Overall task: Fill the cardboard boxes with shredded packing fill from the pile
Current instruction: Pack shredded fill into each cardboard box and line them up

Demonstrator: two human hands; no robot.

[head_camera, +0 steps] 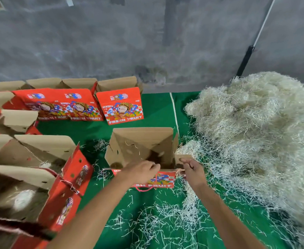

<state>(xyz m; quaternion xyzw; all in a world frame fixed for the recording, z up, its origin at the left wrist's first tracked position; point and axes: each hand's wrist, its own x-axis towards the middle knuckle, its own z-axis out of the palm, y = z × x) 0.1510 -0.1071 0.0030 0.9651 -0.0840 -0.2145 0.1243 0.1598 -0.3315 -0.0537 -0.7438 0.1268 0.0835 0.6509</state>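
Hands meet at the open box (142,150) in the middle of the frame, standing on the green cloth (156,112) with its flaps up and its inside bare but for a few strands. The left hand (142,170) rests curled over the near rim; whether it grips the edge cannot be told. The right hand (192,169) pinches the right flap (180,157) between thumb and fingers. Packing fill sits in a big pale pile (259,126) filling the right of the frame, just beside the box, loose shreds (158,218) scattered below. More red printed boxes (119,103) stand at upper and lower left.
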